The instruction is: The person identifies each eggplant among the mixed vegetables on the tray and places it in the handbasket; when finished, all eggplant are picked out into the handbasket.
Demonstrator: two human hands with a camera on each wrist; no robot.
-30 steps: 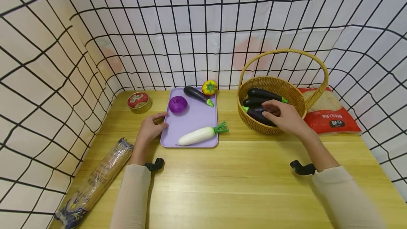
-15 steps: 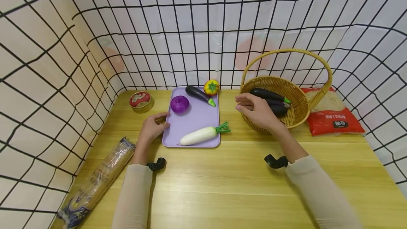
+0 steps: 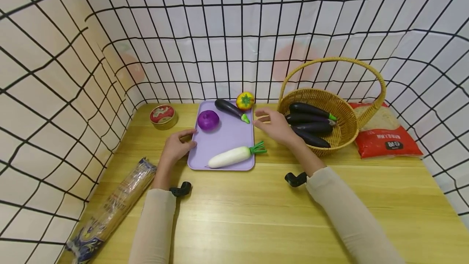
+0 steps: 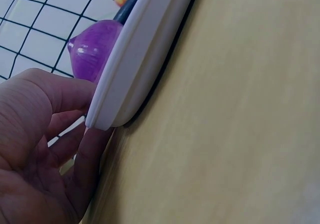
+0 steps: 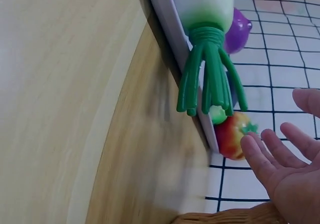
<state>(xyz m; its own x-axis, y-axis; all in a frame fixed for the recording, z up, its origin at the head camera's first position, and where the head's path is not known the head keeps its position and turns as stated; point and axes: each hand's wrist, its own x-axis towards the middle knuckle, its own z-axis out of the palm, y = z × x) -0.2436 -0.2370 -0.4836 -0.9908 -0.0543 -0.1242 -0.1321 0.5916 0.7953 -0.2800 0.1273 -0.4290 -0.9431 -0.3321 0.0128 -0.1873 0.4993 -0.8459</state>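
Observation:
My left hand (image 3: 176, 146) holds the left rim of a lilac tray (image 3: 223, 137), with thumb and fingers at its edge in the left wrist view. On the tray lie a purple onion (image 3: 208, 120), a dark eggplant (image 3: 231, 109) and a white radish (image 3: 231, 157) whose green stalks overhang the right rim. A red-and-yellow pepper-like vegetable (image 3: 245, 100) sits at the back right corner. Between tray and basket hovers my right hand (image 3: 275, 126), fingers relaxed, holding nothing. Several eggplants (image 3: 311, 127) lie in the wicker basket (image 3: 340, 111), one partly behind this hand.
A round red-topped tin (image 3: 163, 116) stands left of the tray. Nearer, a long clear-wrapped packet (image 3: 115, 205) lies beside my left forearm. A red and clear bag (image 3: 388, 139) lies right of the basket, whose tall handle (image 3: 333, 59) arches over it. Grid-patterned cloth encloses the table.
My right hand has moved left, out from over the basket's eggplants to near the tray's right side. The left hand stays at the tray's rim.

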